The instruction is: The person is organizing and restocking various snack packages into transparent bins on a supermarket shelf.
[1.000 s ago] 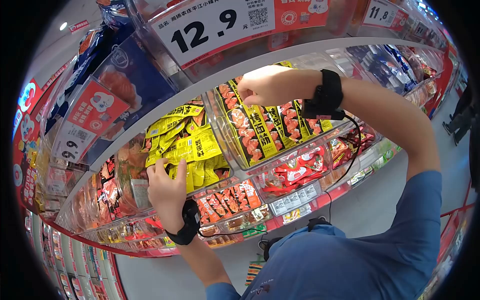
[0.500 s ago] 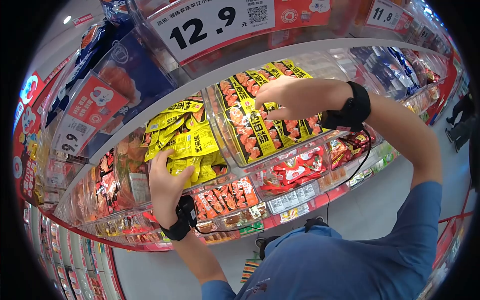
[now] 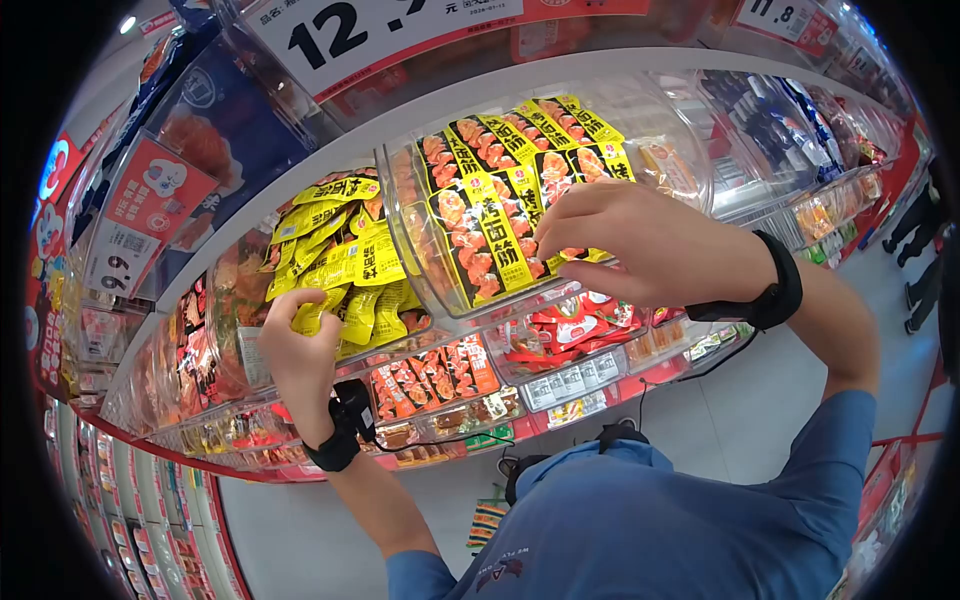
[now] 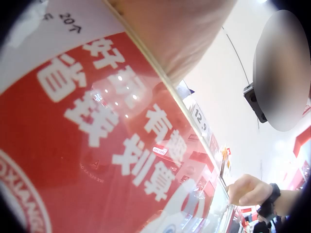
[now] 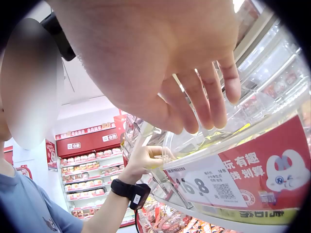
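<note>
On a curved shop shelf, a clear bin [image 3: 405,262] holds black-and-yellow snack packets [image 3: 480,225]. My right hand [image 3: 550,240] reaches over its front, and the bent fingertips [image 5: 206,114] touch the packets, with nothing plainly held between them. To the left lies a heap of yellow packets [image 3: 370,268]. My left hand [image 3: 312,322] curls round one yellow packet at the heap's lower left edge, thumb on top. The right wrist view shows that hand [image 5: 148,158] at the bin's rim. A red sign fills the left wrist view, with my right hand [image 4: 245,189] far off.
Red packets [image 3: 575,335] and small orange packs [image 3: 440,370] fill the bins below. Price signs hang above [image 3: 370,25] and left [image 3: 130,235]. A price label [image 5: 214,187] fronts the shelf. The floor aisle lies behind me. Another person's legs [image 3: 925,225] stand at far right.
My right hand came down from the top of the black-and-yellow packets to their front and unclenched. My left hand slid left and closed on a yellow packet. The view tilted downward.
</note>
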`<state>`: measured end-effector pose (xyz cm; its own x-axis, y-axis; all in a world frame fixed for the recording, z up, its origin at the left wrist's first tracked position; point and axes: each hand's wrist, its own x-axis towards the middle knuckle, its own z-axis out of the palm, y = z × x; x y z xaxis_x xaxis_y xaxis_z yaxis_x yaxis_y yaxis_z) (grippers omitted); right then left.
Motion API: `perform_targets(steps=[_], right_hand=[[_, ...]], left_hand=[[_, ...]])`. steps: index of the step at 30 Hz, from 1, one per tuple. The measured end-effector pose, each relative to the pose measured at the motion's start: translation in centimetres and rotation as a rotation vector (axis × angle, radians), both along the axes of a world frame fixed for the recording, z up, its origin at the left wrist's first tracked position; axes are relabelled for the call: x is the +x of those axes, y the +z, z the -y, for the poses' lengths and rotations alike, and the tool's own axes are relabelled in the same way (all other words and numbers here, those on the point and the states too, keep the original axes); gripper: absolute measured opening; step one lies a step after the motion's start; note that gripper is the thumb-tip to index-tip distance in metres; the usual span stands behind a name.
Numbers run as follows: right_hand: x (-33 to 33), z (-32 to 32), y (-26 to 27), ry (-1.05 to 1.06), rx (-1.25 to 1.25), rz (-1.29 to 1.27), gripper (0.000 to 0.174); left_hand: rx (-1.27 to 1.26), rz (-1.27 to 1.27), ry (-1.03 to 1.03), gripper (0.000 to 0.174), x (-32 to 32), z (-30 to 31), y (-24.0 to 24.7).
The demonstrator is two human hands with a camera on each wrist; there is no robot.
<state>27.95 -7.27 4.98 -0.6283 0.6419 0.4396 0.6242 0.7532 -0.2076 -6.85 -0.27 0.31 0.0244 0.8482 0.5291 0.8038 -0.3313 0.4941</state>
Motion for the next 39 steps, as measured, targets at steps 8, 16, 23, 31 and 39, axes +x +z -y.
perform_targets(steps=[8,16,23,31,39], right_hand=[[0.4,1.1,0.1,-0.019,0.059,-0.150,0.012],[-3.0,2.2,0.8,0.091,-0.234,-0.430,0.038],[-4.5,1.8,1.9,0.110,-0.294,-0.384,0.025],[-3.0,1.2,0.9,0.166,-0.352,-0.308,0.021],[-3.8,2.9,-0.2,0.272,-0.517,-0.182,0.019]], left_hand=[[0.469,0.645,-0.129,0.019,-0.3,3.8,-1.8],[0.204,1.046,-0.598,0.031,4.3,8.4,-0.5],[-0.234,1.168,-0.789,0.041,7.9,9.0,0.8],[-0.075,1.042,-0.590,0.021,6.4,8.9,-0.9],[-0.021,0.632,-0.696,0.032,7.0,8.2,-0.1]])
